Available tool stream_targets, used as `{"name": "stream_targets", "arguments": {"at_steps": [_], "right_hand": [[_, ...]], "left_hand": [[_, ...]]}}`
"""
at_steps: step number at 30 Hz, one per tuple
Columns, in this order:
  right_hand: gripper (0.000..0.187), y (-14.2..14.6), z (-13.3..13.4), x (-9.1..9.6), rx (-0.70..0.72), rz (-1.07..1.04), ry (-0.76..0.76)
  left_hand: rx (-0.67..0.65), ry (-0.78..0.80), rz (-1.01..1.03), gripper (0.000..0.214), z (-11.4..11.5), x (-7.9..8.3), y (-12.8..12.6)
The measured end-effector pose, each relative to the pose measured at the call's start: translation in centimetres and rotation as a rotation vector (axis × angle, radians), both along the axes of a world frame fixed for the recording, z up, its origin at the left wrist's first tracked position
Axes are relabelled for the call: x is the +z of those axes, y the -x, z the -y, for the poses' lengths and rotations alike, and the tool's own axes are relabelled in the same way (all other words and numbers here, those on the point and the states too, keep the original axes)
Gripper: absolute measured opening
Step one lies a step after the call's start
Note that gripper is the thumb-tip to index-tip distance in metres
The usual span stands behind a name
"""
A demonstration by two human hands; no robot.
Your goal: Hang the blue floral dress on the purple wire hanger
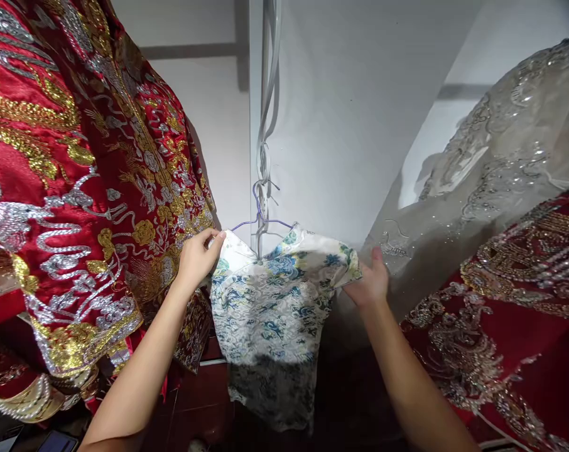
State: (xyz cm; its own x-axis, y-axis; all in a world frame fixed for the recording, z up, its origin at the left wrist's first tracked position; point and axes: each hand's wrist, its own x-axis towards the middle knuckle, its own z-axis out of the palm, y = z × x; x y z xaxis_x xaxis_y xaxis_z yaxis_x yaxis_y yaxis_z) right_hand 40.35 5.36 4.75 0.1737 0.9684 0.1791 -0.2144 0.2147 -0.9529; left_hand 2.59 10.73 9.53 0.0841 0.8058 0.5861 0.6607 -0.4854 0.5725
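A short-sleeved white top (270, 314) with blue, green and yellow flower print hangs on a purple wire hanger (257, 213). The hanger's hook sits on a white metal chain-like hanging strip (264, 160) against the wall. My left hand (200, 254) pinches the top's left shoulder edge between thumb and fingers. At the right sleeve, my right hand (370, 279) has its thumb stretched up, away from the cloth. Its other fingers reach behind the sleeve and are partly hidden. The lower part of the top lies in shadow.
A red jacket (138, 176) with gold and silver embroidery hangs close on the left. To the right are a sheer beaded white gown (505, 138) and a red beaded garment (515, 351). A phone-like dark object (58, 441) lies at bottom left. The pale wall (350, 113) stands behind.
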Motion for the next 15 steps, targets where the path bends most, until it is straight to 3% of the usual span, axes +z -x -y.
{"name": "stream_targets", "arguments": {"at_steps": [5, 7, 8, 11, 12, 14, 15], "right_hand": [[0.079, 2.7, 1.9, 3.5, -0.062, 0.087, -0.077], [0.077, 4.4, 2.8, 4.0, 0.045, 0.178, -0.097], [0.077, 5.0, 3.2, 4.0, 0.168, 0.24, -0.123], [0.061, 5.6, 4.0, 2.6, 0.634, 0.514, -0.217], [0.052, 5.6, 4.1, 1.8, 0.695, 0.624, -0.237], [0.049, 5.8, 3.9, -0.6, 0.564, 0.837, -0.239], [0.061, 6.0, 3.6, -2.0, 0.421, 0.929, -0.237]], "left_hand": [[0.067, -0.066, -0.083, 0.038, -0.7, 1.6, -2.4], [0.077, -0.109, -0.071, 0.035, -1.1, 1.9, -3.4], [0.05, -0.108, -0.041, 0.035, -1.2, 1.9, -3.8], [-0.169, 0.015, 0.1, 0.038, -0.7, 1.1, -4.4], [-0.262, 0.064, 0.147, 0.039, -0.2, 0.6, -4.5], [-0.433, 0.129, 0.211, 0.042, 1.1, -0.4, -5.0], [-0.508, 0.151, 0.225, 0.043, 1.8, -0.8, -5.4]]}}
